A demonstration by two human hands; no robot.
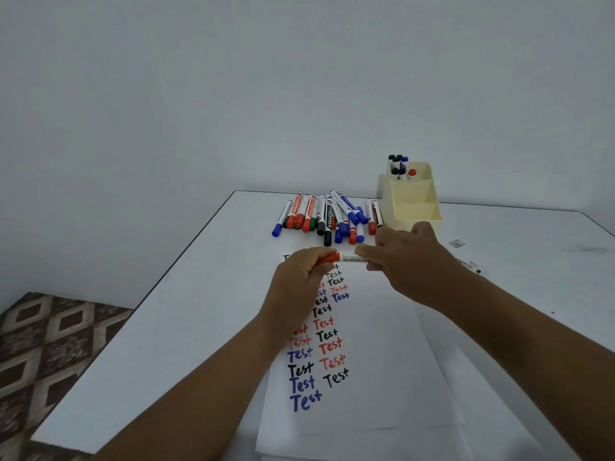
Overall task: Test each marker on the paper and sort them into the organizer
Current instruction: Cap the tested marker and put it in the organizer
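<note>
1. We hold a red marker (342, 257) level above the top of the paper (366, 377), both hands on it, likely to part cap from barrel.
2. Our left hand (299, 281) curls its fingers round the red cap; our right hand (409, 257) pinches the white barrel.
3. Untested markers (327, 216) lie heaped near the table's (166, 311) far edge, just beside the organizer (412, 197), whose rear compartment holds several.

A white table (186, 314) stands against a plain pale wall (266, 78). At eight o'clock, patterned brown flooring (50, 354) shows. Toward three o'clock a small grey square scrap (456, 243) lies flat on the tabletop.
</note>
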